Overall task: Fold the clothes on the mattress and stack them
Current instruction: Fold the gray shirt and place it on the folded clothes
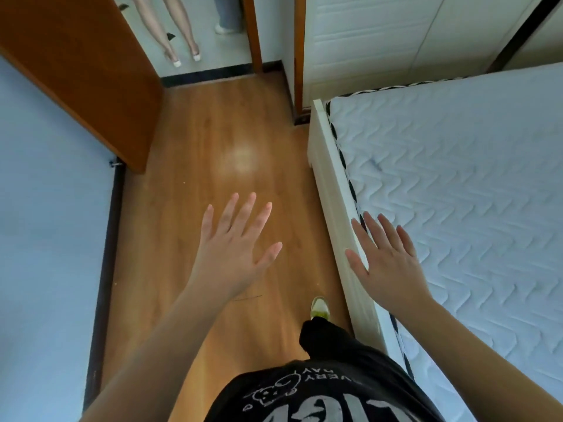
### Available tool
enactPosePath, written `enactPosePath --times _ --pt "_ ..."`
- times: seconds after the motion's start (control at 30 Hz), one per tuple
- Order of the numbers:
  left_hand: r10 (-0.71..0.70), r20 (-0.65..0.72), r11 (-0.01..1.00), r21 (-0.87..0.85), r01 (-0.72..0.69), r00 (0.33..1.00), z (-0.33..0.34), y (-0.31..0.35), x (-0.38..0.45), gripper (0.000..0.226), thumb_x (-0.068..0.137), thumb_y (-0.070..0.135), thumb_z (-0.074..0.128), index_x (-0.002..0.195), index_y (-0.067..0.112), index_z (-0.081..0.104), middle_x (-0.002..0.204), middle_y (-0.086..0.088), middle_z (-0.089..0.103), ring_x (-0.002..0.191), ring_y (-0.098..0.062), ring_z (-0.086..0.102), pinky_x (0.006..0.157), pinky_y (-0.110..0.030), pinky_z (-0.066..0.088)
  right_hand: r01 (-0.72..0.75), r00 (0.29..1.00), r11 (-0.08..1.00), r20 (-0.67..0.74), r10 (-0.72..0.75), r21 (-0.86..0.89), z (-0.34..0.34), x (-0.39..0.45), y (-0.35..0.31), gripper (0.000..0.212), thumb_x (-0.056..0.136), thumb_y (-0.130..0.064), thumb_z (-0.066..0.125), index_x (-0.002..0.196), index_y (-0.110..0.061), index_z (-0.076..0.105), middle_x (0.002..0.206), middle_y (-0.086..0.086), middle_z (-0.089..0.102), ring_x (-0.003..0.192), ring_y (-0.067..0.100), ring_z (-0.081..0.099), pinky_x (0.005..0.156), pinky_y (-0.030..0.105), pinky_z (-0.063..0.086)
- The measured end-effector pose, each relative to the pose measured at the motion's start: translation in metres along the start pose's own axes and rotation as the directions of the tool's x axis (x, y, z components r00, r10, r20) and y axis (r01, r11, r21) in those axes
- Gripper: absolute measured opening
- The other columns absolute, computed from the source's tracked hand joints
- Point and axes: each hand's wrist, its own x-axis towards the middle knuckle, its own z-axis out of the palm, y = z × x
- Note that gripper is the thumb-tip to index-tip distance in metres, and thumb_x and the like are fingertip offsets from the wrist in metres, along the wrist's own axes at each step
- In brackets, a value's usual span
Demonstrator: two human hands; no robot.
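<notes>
1. We hold our left hand (234, 248) out at centre frame, fingers straight and spread, palm down, nothing in it. It hangs over the wooden floor (195, 166), touching nothing.
2. Our right hand (387, 257) is out at centre right, fingers likewise straight and fanned, holding nothing. In the picture it overlaps the white bed frame (332, 190) and the near edge of the mattress (457, 178); we cannot tell whether it touches either.
3. The mattress fills the right side of the frame, white quilted top with a zigzag stitch and a black-and-white braided trim along its edge. The part we see carries no clothes.
4. At lower centre we see our black T-shirt (323, 394) with grey print, a dark trouser leg and one pale shoe (320, 309) with a yellow-green tongue, standing on the floor just beside the bed frame.
5. An open wooden door (79, 74) leans across the upper left, against a pale blue wall (45, 223).
6. Through the doorway at top centre: the legs of a mannequin (170, 28), and beside them a person's trouser leg and white shoe (225, 19).
7. A white wardrobe (380, 41) stands at upper right, behind the mattress.
</notes>
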Motion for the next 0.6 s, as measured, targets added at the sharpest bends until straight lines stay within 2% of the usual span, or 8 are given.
enactPosePath --times 0.13,0.27,0.47,0.6 --pt "-0.051 -0.012 0.999 0.007 0.051 0.999 -0.005 -0.007 0.059 0.068 0.096 0.070 0.014 0.155 0.036 0.010 0.163 0.001 0.013 0.151 -0.021 0.001 0.119 -0.053 0.000 0.054 0.998 0.999 0.019 -0.054 0.004 -0.019 0.078 0.014 0.070 0.097 -0.056 0.007 0.154 -0.020 0.028 0.160 0.005 0.028 0.149 0.026 0.019 0.122 0.046 0.014" --pt "-0.094 -0.008 0.996 0.001 0.094 0.996 -0.005 -0.028 0.109 0.068 0.096 0.070 0.017 0.155 0.036 0.012 0.162 0.001 0.017 0.151 -0.021 0.004 0.118 -0.053 -0.001 0.115 0.993 0.993 0.017 -0.115 0.012 -0.034 0.149 0.005 0.073 0.095 -0.056 -0.001 0.155 -0.023 0.022 0.162 0.003 0.021 0.151 0.024 0.013 0.123 0.043 0.007" --pt "-0.177 0.027 0.983 -0.033 0.178 0.984 0.006 -0.096 0.185 0.068 0.095 0.071 0.015 0.154 0.037 0.013 0.162 0.002 0.018 0.151 -0.021 0.007 0.117 -0.059 0.009 0.122 0.992 0.992 -0.019 -0.122 0.025 -0.050 0.262 -0.026 0.067 0.098 -0.055 0.005 0.156 -0.025 0.019 0.163 0.001 0.015 0.151 0.022 0.010 0.123 0.042 0.006" --pt "-0.133 0.013 0.990 -0.050 0.134 0.991 0.012 -0.149 0.245 0.069 0.095 0.071 0.019 0.155 0.037 0.014 0.162 0.002 0.019 0.151 -0.020 0.008 0.117 -0.058 0.010 0.107 0.994 0.994 -0.012 -0.107 -0.008 -0.051 0.331 -0.057 0.065 0.100 -0.054 0.007 0.155 -0.025 0.022 0.162 0.002 0.020 0.151 0.024 0.013 0.122 0.043 0.009"
